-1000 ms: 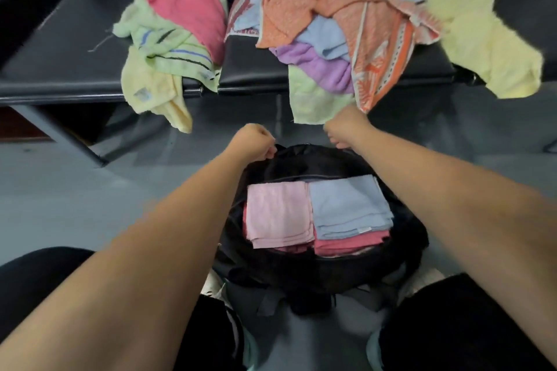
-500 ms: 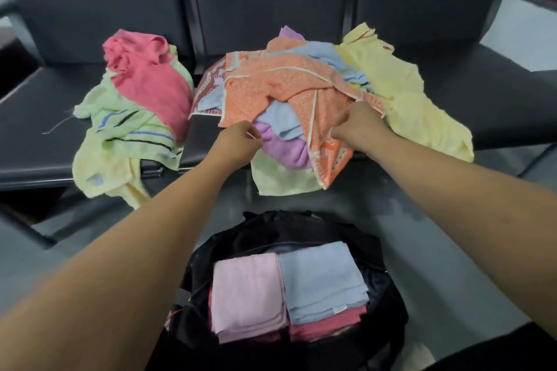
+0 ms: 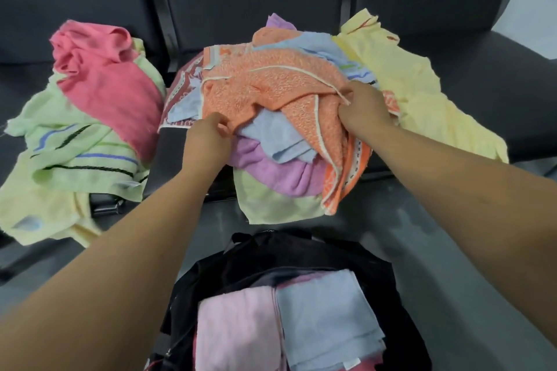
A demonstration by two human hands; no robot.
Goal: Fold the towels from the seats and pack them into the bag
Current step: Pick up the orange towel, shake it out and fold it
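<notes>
Both hands have moved from the bag (image 3: 229,277) at bottom centre up to mid-frame: left hand (image 3: 208,141) and right hand (image 3: 363,107) now grasp the orange towel (image 3: 271,84) (next for folding, likely).

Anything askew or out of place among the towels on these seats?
Nothing damaged or spilled. Unfolded towels droop over the seat fronts: a pale green towel below the orange towel, a pale yellow towel at far left.
</notes>
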